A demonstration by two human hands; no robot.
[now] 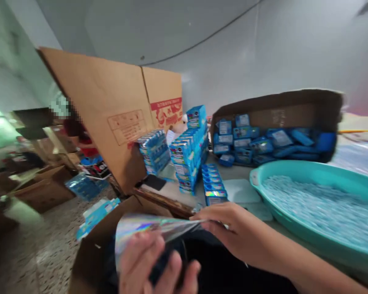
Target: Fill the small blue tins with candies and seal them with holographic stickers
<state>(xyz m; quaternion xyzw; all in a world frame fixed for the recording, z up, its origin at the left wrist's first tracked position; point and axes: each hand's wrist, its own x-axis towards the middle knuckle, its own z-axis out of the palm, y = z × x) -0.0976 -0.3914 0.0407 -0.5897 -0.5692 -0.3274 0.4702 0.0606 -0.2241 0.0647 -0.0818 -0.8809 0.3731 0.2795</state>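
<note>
A clear, rainbow-sheened plastic film point(141, 221) stretches between my hands over an open cardboard box. My right hand point(230, 224) is closed on its narrow right end in a pinch. In front of the film's wider left part is my left hand point(156, 265), blurred, its fingers apart and partly bent. The upper fingertips overlap the film; whether they touch it is unclear. Below, the inside of the cardboard box point(88, 249) looks dark, and its contents cannot be made out. Just beyond my right hand stands a row of small blue packs point(214, 185).
Stacked blue packs point(187, 159) stand on the table before a tall cardboard panel point(110, 102). Behind, a tipped carton point(309, 108) holds many blue packs. A turquoise basin point(263, 192) of small pale-blue pieces lies right. Boxes point(46, 190) stand on the floor left.
</note>
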